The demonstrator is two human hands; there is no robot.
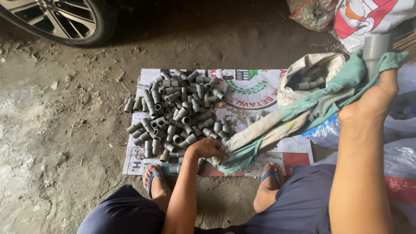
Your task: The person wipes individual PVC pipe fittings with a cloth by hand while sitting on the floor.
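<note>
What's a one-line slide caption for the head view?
Seated person's left hand and raised right hand stretch a green cloth beside a pile of grey pipe fittings on a printed mat.

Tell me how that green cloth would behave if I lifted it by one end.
Probably floppy: the cloth sags between the left hand and right hand. Likely light, since it hangs in loose folds. It would drape rather than roll, unlike the pipe fittings.
</note>
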